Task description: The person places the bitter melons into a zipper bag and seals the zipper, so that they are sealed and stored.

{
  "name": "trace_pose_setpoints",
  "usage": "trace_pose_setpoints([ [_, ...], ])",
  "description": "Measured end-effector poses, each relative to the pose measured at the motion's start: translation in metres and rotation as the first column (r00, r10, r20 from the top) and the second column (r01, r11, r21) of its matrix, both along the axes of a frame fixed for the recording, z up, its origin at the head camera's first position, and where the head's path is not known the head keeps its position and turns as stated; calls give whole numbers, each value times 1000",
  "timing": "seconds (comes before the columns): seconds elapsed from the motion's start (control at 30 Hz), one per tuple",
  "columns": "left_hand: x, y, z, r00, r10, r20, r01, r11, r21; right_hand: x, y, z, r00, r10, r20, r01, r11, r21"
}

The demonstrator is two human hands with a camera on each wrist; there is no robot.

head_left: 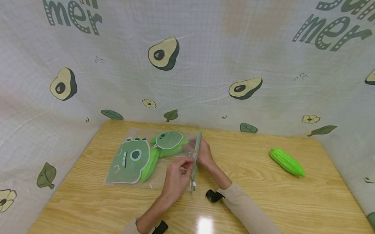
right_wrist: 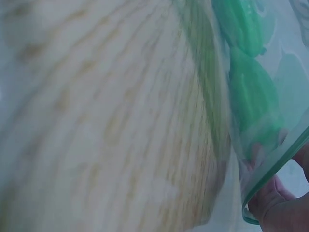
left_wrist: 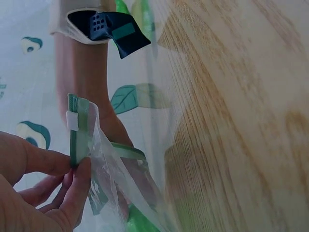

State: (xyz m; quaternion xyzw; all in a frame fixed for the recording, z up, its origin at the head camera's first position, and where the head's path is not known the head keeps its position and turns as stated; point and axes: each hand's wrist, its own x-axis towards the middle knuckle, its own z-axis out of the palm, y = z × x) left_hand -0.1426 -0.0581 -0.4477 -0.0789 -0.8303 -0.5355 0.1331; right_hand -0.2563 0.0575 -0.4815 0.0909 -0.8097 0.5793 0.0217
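Note:
A clear slider zip bag (head_left: 157, 177) with green cartoon prints lies on the table, its green-edged mouth to the right. Inside are two bright green ribbed cucumbers, a left one (head_left: 149, 168) and a right one (head_left: 170, 152). My left hand (head_left: 178, 176) pinches the near part of the bag's zip strip (left_wrist: 82, 125) between thumb and fingers; a white slider (left_wrist: 72, 121) sits beside the pinch. Through the open mouth reaches my right hand (head_left: 203, 152). Its fingertips (right_wrist: 256, 152) hold the end of the right cucumber (right_wrist: 253, 92), partly blurred by the plastic.
Another green cucumber (head_left: 287, 162) lies on the right part of the wooden table (head_left: 250, 191). A white cloth (head_left: 203, 61) with avocado prints hangs behind and at both sides. Black wrist cameras (head_left: 214, 196) sit on both sleeves.

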Motion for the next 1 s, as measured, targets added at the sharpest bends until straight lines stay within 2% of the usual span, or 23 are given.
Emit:
trace_pose_setpoints([
  [0.37,-1,0,3,999,-31,-13,31,1000,2,-3,-2,0,1000,-18,-8,18,1000,4],
  [0.67,0,0,3,1000,-26,11,26,1000,11,-1,8,-1,999,29,-13,-29,1000,-11],
  [1.0,-1,1,2,1000,-16,16,16,1000,13,4,21,4,997,21,80,-24,999,35],
])
